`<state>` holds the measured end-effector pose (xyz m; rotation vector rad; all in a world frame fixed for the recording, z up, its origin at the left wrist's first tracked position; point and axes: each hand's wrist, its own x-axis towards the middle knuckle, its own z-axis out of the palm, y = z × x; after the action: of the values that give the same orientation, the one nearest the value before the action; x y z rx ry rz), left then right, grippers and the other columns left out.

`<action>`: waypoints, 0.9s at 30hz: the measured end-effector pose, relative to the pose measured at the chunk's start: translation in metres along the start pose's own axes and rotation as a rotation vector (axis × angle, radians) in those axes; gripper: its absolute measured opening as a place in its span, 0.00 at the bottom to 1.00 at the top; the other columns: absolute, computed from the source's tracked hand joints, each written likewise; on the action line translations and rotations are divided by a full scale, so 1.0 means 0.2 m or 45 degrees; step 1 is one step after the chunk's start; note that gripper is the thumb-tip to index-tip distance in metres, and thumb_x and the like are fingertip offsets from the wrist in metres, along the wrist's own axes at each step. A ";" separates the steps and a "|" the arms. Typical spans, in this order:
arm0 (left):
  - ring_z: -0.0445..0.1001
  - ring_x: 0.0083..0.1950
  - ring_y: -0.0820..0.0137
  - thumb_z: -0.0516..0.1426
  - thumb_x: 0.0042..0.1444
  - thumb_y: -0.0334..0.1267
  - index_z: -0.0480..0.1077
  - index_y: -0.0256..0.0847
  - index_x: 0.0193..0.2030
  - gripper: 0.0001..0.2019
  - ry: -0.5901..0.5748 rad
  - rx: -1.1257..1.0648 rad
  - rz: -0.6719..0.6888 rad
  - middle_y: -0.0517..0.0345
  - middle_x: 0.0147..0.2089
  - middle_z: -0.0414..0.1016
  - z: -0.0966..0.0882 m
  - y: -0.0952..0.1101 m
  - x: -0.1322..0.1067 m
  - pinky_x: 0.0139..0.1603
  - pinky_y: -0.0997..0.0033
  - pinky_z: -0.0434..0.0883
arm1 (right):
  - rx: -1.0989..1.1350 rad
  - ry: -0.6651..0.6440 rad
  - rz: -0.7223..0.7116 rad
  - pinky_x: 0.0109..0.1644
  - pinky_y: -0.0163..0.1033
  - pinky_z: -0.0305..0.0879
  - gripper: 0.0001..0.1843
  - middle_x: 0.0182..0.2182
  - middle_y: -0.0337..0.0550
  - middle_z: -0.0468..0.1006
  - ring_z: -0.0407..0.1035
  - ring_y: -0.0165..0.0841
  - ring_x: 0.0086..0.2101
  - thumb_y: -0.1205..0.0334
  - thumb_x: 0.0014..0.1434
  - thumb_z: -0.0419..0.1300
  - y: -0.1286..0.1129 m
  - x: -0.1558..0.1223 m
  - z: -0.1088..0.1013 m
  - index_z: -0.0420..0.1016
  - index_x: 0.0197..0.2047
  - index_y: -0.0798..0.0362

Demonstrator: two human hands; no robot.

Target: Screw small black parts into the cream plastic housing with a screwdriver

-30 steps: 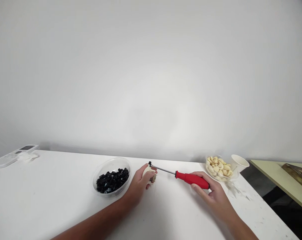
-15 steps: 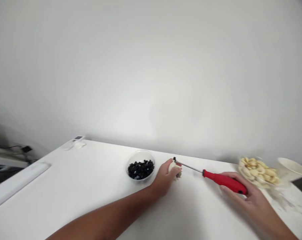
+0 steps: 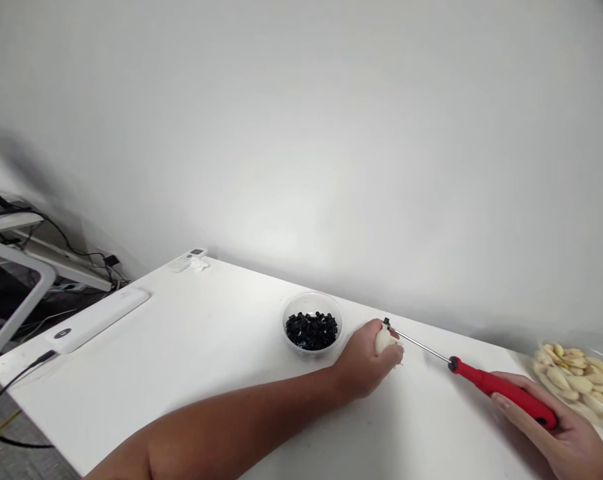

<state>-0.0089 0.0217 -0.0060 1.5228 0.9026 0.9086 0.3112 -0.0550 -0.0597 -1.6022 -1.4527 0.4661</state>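
My left hand [image 3: 368, 360] is closed around a small white lump [image 3: 384, 341], possibly a garlic clove. My right hand [image 3: 566, 441] grips the red handle of a screwdriver-like tool [image 3: 501, 391]. Its thin steel shaft reaches across to the lump, and a small black tip [image 3: 386, 323] shows at the lump's far side. A clear bowl [image 3: 287, 327] of black pieces stands just left of my left hand. Beyond my right hand, a clear dish [image 3: 601, 351] holds many pale pieces and is cut off by the frame edge.
The white table [image 3: 181, 340] ends in an edge to the left, with cables and a metal stand on the floor beyond it. A long white device [image 3: 98, 320] lies near that edge, and a white remote control [image 3: 187, 261] sits at the far corner against the wall.
The view has swung left, so everything sits further right and the table looks tilted. The paper cup has left the frame. Both hands keep their hold on the lump and the tool.
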 end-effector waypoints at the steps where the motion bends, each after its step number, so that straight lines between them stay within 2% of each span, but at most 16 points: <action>1: 0.72 0.38 0.67 0.58 0.61 0.37 0.69 0.41 0.44 0.06 0.011 0.024 0.015 0.57 0.38 0.75 0.00 0.01 0.00 0.39 0.70 0.68 | -0.015 -0.046 0.033 0.38 0.38 0.79 0.25 0.49 0.42 0.84 0.80 0.50 0.45 0.44 0.51 0.70 0.01 0.01 -0.01 0.83 0.51 0.42; 5: 0.70 0.39 0.68 0.59 0.60 0.38 0.70 0.40 0.43 0.07 0.029 -0.015 0.053 0.57 0.39 0.73 -0.01 0.04 -0.01 0.41 0.70 0.67 | 0.047 -0.134 0.141 0.43 0.36 0.79 0.29 0.54 0.40 0.81 0.79 0.48 0.48 0.43 0.52 0.69 -0.01 0.01 -0.02 0.79 0.56 0.42; 9: 0.70 0.39 0.68 0.56 0.62 0.40 0.70 0.37 0.49 0.12 -0.017 -0.265 -0.018 0.56 0.39 0.71 -0.02 0.05 0.02 0.41 0.70 0.67 | 0.107 -0.142 0.166 0.39 0.33 0.78 0.26 0.53 0.41 0.81 0.79 0.46 0.46 0.45 0.52 0.70 -0.11 -0.01 0.02 0.80 0.53 0.44; 12: 0.69 0.37 0.70 0.56 0.61 0.39 0.71 0.37 0.49 0.12 -0.006 -0.294 -0.042 0.58 0.37 0.71 -0.02 0.04 0.04 0.39 0.72 0.65 | 0.170 -0.070 0.130 0.35 0.32 0.76 0.23 0.45 0.42 0.83 0.78 0.43 0.40 0.45 0.51 0.70 -0.23 -0.03 0.05 0.82 0.47 0.47; 16: 0.66 0.33 0.71 0.59 0.56 0.39 0.71 0.38 0.44 0.11 -0.002 -0.230 -0.057 0.61 0.33 0.69 -0.02 0.02 0.06 0.36 0.73 0.63 | 0.146 0.110 0.156 0.30 0.32 0.69 0.21 0.39 0.41 0.83 0.75 0.40 0.36 0.43 0.55 0.67 -0.40 -0.07 0.06 0.81 0.46 0.48; 19: 0.66 0.34 0.70 0.57 0.59 0.40 0.72 0.37 0.43 0.10 -0.002 -0.214 -0.047 0.60 0.33 0.69 -0.02 0.03 0.06 0.37 0.72 0.63 | 0.064 0.139 0.095 0.29 0.36 0.66 0.19 0.38 0.43 0.83 0.74 0.41 0.35 0.43 0.57 0.65 -0.48 -0.08 0.03 0.82 0.43 0.49; 22: 0.67 0.36 0.68 0.55 0.60 0.41 0.73 0.36 0.40 0.10 0.003 -0.167 0.007 0.58 0.34 0.70 -0.02 0.04 0.06 0.38 0.71 0.63 | 0.014 0.114 0.024 0.30 0.37 0.64 0.17 0.36 0.42 0.83 0.73 0.40 0.34 0.45 0.59 0.64 -0.51 -0.07 0.01 0.82 0.40 0.49; 27: 0.67 0.37 0.67 0.55 0.62 0.41 0.73 0.37 0.42 0.10 -0.066 -0.108 0.014 0.57 0.36 0.71 -0.03 0.03 0.06 0.39 0.70 0.64 | 0.031 0.114 0.035 0.30 0.37 0.61 0.16 0.36 0.42 0.82 0.73 0.40 0.35 0.45 0.60 0.63 -0.51 -0.06 -0.01 0.80 0.39 0.49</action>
<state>-0.0084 0.0334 0.0006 1.4730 0.8092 0.9010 0.2501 -0.0763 0.0202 -1.6055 -1.3550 0.4211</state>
